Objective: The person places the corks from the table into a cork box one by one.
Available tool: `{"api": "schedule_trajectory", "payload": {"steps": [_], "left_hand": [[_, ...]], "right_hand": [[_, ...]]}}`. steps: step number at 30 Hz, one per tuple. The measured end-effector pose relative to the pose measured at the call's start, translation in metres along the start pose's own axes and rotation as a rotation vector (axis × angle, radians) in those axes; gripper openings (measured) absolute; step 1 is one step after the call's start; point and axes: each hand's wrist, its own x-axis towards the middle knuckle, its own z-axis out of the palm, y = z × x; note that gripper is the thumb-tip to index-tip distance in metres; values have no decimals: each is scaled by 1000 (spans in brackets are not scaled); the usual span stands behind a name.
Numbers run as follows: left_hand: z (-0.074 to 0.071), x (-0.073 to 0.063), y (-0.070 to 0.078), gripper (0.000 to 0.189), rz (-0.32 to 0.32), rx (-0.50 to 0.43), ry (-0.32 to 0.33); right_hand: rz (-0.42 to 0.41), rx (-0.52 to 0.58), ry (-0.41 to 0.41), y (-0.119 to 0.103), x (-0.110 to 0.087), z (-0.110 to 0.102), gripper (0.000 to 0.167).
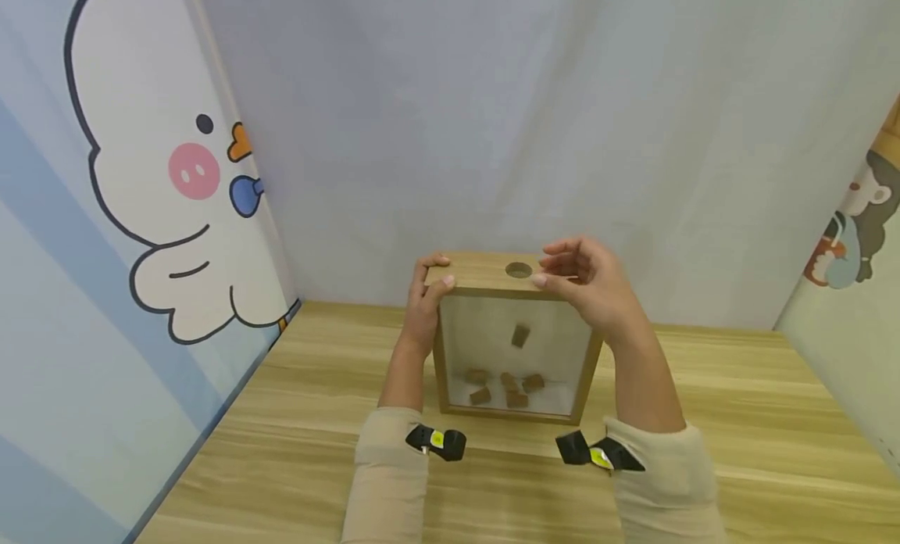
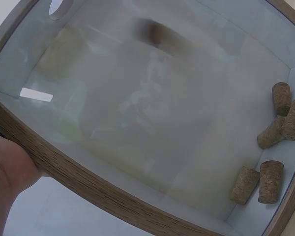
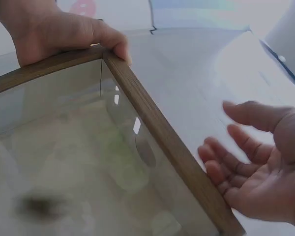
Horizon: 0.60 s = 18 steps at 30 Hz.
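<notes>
At the wooden box (image 1: 474, 269), 2 hands (image 1: 422, 294) (image 1: 594, 286); yellow wrist labels (image 1: 437, 439) (image 1: 601, 457) illegible.

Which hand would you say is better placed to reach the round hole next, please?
Probably the right hand: holding nothing, it is beside the round hole, while the left hand grips the wooden shadow box farther off.
</notes>
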Motion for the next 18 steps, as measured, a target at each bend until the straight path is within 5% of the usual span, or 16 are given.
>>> {"api": "schedule_trajectory", "payload": {"steps": [4, 8, 18], "left_hand": [[-1, -1, -2, 40, 27, 30, 7], [-1, -1, -2, 40, 51, 39, 9], [1, 0, -2, 38, 57, 46, 18]], "right_hand": [[-188, 114, 61, 16, -33, -3, 29], [-286, 109, 20, 34, -58, -10, 25], [-184, 54, -29, 83, -109, -40, 33]]}}
